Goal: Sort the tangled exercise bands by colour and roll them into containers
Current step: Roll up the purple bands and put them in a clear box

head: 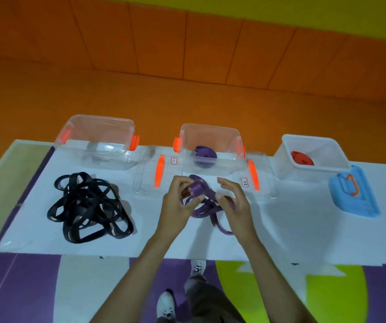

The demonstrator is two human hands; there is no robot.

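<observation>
Now | white table [280, 229], purple band [198, 190] | orange wall [187, 43] | purple-green floor [24, 287]

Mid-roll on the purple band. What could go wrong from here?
1. The purple band has loose loops lying on the table below the right hand; they could twist and spoil the roll.
2. If the grip of the left hand slackens, the rolled part may spring open before reaching the middle container.
</observation>
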